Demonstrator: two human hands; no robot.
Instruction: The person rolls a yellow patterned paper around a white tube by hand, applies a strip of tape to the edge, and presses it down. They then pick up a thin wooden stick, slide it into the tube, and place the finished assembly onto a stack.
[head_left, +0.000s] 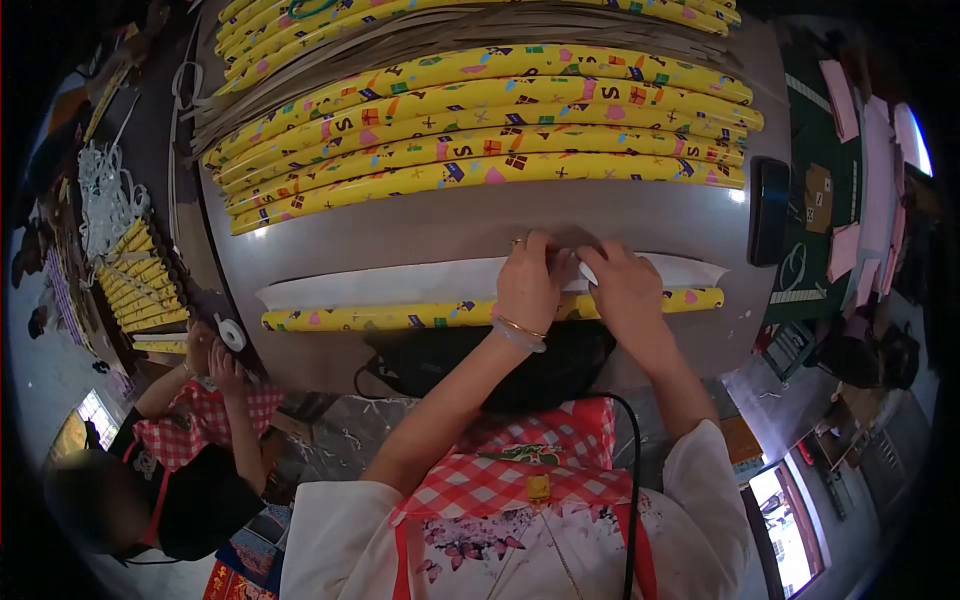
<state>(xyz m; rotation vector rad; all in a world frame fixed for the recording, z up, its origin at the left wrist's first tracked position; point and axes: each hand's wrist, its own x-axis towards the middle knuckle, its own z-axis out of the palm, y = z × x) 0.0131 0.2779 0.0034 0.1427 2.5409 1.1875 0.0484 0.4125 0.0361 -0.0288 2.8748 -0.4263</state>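
Observation:
A roll of yellow printed wrapping paper [400,317] lies across the table in front of me, its loose flap [400,280] showing white underside behind it. My left hand [533,285] rests over the roll and flap, fingers curled, with what its fingertips pinch hidden. Close beside it, my right hand [628,290] bends over the same flap. Its thumb and fingers are closed on a small white piece [587,272], whose kind I cannot tell. The fingertips of both hands nearly meet.
Several finished yellow rolls [490,125] lie side by side farther back, with brown paper strips [440,40] among them. A black phone [768,210] sits at the right edge. At left, a co-worker's hands [222,365] are near a white tape roll [232,334] and stacked yellow rolls [145,285].

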